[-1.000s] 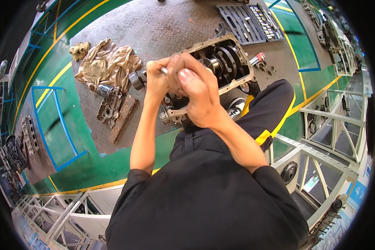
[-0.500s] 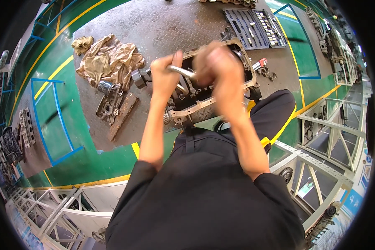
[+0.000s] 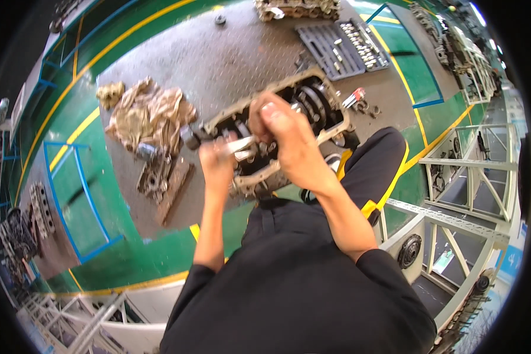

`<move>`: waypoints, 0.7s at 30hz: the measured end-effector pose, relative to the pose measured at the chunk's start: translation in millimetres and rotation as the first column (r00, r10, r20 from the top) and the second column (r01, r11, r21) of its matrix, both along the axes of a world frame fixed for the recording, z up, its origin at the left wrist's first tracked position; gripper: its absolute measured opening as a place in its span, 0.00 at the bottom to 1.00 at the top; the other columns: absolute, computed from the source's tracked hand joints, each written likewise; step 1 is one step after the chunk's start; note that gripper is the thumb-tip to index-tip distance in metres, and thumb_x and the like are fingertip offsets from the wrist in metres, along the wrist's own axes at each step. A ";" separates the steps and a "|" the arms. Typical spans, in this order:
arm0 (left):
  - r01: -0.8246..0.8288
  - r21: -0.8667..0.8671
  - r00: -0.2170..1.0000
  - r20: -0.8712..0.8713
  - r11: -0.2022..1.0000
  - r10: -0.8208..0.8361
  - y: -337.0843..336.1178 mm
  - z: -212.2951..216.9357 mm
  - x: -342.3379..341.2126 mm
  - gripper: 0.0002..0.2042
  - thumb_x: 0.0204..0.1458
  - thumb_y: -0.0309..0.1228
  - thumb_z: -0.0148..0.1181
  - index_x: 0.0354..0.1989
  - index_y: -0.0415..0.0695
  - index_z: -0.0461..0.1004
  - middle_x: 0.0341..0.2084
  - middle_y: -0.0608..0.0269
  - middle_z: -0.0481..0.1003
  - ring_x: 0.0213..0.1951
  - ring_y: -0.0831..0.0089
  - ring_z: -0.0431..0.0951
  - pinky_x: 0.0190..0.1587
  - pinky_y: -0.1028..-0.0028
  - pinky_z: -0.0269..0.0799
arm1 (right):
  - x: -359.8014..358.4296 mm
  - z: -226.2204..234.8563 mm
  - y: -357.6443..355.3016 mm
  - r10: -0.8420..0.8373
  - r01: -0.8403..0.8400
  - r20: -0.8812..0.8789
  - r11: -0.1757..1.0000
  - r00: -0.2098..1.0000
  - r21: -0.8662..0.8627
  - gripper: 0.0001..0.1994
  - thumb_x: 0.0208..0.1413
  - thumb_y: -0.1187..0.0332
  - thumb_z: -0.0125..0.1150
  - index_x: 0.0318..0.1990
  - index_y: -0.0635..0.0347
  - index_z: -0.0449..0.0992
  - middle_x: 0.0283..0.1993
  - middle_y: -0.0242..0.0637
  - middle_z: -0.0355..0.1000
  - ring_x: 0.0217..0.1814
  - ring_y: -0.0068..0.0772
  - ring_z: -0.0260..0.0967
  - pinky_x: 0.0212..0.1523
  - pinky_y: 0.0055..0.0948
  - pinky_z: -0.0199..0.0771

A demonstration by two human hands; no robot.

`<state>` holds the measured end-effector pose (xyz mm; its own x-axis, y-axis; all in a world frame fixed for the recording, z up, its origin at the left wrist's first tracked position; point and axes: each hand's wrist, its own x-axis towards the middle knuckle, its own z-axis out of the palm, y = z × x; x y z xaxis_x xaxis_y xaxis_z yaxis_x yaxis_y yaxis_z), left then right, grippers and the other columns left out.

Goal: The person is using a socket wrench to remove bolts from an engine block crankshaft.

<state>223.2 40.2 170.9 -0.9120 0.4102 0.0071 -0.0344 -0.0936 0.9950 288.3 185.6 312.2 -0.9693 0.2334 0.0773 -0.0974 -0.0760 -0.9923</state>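
Observation:
An engine block (image 3: 330, 127) lies on the metal-plated work surface with its open side up, and crankshaft parts (image 3: 312, 101) show inside it. Across its left half runs a shiny silver bar-shaped tool (image 3: 239, 146), partly hidden and blurred. My left hand (image 3: 217, 165), smeared by motion, is wrapped round the tool's left end at the block's edge. Over the middle of the block, my right hand (image 3: 289, 138) is closed in a fist where the bar reaches it. The tool's lower end is hard to make out among the parts below.
Crumpled brown cloths (image 3: 150, 115) lie left of the block, above a metal housing (image 3: 154, 183) and a rusty bar (image 3: 176, 192). An open socket set case (image 3: 342, 50) sits at the far right. Small rings (image 3: 369, 108) lie right of the block. Another engine part (image 3: 298, 9) stands at the far edge.
My left hand has swung down and left with the tool's end. The right fist has shifted down and left, uncovering the crankshaft. The whole view has shifted slightly.

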 end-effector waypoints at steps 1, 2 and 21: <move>0.148 0.048 0.988 -0.056 0.988 -0.146 -9.6 11.2 34.0 0.06 0.53 0.17 0.54 0.26 0.34 0.76 0.24 0.64 0.78 0.28 0.79 0.77 0.30 0.78 0.73 | -3.5 -0.9 4.4 0.014 -0.010 -0.023 0.986 1.000 0.166 0.12 0.63 0.65 0.49 0.43 0.65 0.70 0.31 0.37 0.67 0.32 0.30 0.63 0.35 0.33 0.64; 0.138 -0.014 0.968 -0.210 0.990 -0.138 1.5 32.3 65.4 0.02 0.50 0.20 0.59 0.30 0.38 0.78 0.30 0.63 0.79 0.34 0.79 0.78 0.34 0.78 0.74 | -0.6 -6.8 -10.4 0.002 0.006 -0.043 0.983 0.999 0.182 0.12 0.63 0.65 0.49 0.43 0.65 0.70 0.31 0.37 0.67 0.32 0.30 0.63 0.35 0.33 0.64; -0.493 0.079 0.340 -0.899 0.866 0.276 45.8 -27.2 -33.7 0.13 0.52 0.36 0.65 0.26 0.38 0.74 0.21 0.64 0.75 0.24 0.72 0.73 0.28 0.71 0.66 | 28.3 -5.8 -46.0 0.019 0.087 -0.231 0.895 0.973 0.437 0.09 0.65 0.68 0.45 0.40 0.67 0.65 0.29 0.40 0.64 0.30 0.36 0.63 0.35 0.33 0.65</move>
<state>189.5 86.0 143.7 -0.5068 0.1066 0.8555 0.8312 0.3235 0.4521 316.6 139.6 306.4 -0.9060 0.1564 0.3934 -0.3149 0.3722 -0.8731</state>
